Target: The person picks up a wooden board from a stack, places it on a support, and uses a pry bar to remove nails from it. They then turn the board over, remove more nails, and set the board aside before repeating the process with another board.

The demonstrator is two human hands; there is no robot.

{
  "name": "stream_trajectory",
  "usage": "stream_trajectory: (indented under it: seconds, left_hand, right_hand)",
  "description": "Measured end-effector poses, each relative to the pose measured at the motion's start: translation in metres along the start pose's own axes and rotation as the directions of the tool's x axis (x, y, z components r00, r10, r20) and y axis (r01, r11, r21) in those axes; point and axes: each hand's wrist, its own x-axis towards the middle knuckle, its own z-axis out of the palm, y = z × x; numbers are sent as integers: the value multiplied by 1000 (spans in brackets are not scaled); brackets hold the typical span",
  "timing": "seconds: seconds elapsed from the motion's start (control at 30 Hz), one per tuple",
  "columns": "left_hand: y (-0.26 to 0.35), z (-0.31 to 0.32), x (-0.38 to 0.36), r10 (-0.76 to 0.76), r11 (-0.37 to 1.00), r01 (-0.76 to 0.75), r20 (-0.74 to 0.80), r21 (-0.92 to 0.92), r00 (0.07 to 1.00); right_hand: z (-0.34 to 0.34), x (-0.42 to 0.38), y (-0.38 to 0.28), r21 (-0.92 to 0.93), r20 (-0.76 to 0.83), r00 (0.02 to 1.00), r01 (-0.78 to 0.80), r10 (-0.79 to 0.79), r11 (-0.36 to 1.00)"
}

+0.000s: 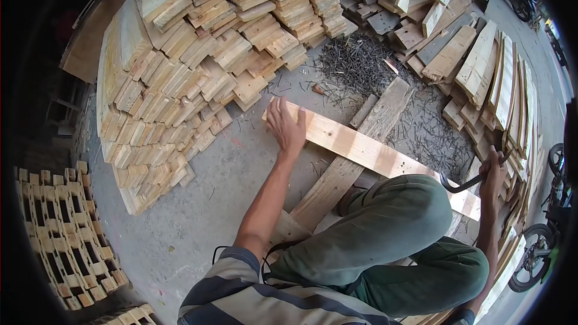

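Note:
A pale plank (349, 142) lies across a weathered grey board (337, 183) in front of my knees. My left hand (285, 125) rests on the plank's left end, its fingers over the far edge and the thumb on top. At the right, my right hand (494, 171) is closed around a dark curved metal bar (466, 185). The bar's hooked tip is at the plank, near its right end and beside my knee. The knee hides part of the plank's near edge.
Stacked planks (174, 78) rise at the left and back. A heap of nails (355, 63) lies on the floor beyond the plank. More loose boards (475, 72) are piled at the right. Pallets (66, 235) stand at the lower left, and a motorcycle wheel (533, 259) shows at the right.

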Motion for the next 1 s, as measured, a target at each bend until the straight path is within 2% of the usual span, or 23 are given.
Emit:
stream_trajectory:
  seconds: [0.03,0.1,0.13,0.2,0.3,0.33,0.43,0.47,0.5,0.57,0.63,0.7,0.73,0.8,0.83,0.93,1.0]
  left_hand:
    - [-27,-6,17,-198,980,198,-43,-5,979]
    - [-92,17,31,-372,927,374,68,-31,926]
    - [-91,17,31,-365,929,369,77,-38,928]
    - [-83,17,32,-402,909,415,353,42,845]
    - [-62,13,13,-318,940,338,459,41,830]
    - [-50,7,5,-257,948,317,484,-44,837]
    - [-54,27,6,-293,930,359,426,-83,856]
    - [-61,32,17,-337,910,411,490,-48,804]
    - [-67,41,25,-346,905,422,493,-49,798]
    - [-84,58,43,-245,891,432,654,-138,715]
    - [-81,69,45,-224,897,415,652,-154,725]
    - [-80,85,40,-268,847,509,707,-150,655]
    - [-82,88,41,-281,848,512,704,-136,653]
    - [-76,78,41,-214,893,416,648,-175,731]
    - [-75,74,39,-223,893,421,656,-158,721]
    - [-74,77,43,-193,901,397,661,-173,725]
    - [-74,77,42,-187,895,399,645,-200,741]
  right_hand:
    - [-3,4,-8,3,70,998,6,-6,1000]
    - [4,7,-33,-29,118,993,-5,9,1000]
    - [15,6,-54,-59,132,991,-7,15,998]
    - [48,-3,-87,-76,175,985,13,1,997]
    - [95,-11,-100,-38,316,948,51,-36,998]
    - [113,-16,-98,-32,363,929,96,-78,995]
    - [173,-38,-85,-9,468,869,184,-158,983]
    - [190,-41,-72,32,502,853,148,-144,988]
    - [207,-45,-59,73,538,832,110,-132,991]
    - [245,-61,-41,134,568,817,21,-94,991]
    - [280,-69,-21,178,605,794,-69,-54,982]
    - [314,-80,-12,194,602,798,-133,-11,972]
    - [327,-82,-10,162,604,796,-86,-30,983]
    - [347,-88,-15,119,603,796,-29,-49,993]
    - [355,-91,-10,114,606,795,-47,-32,992]
    - [378,-94,-6,129,607,771,145,-194,981]
    - [386,-101,-13,106,628,757,149,-183,983]
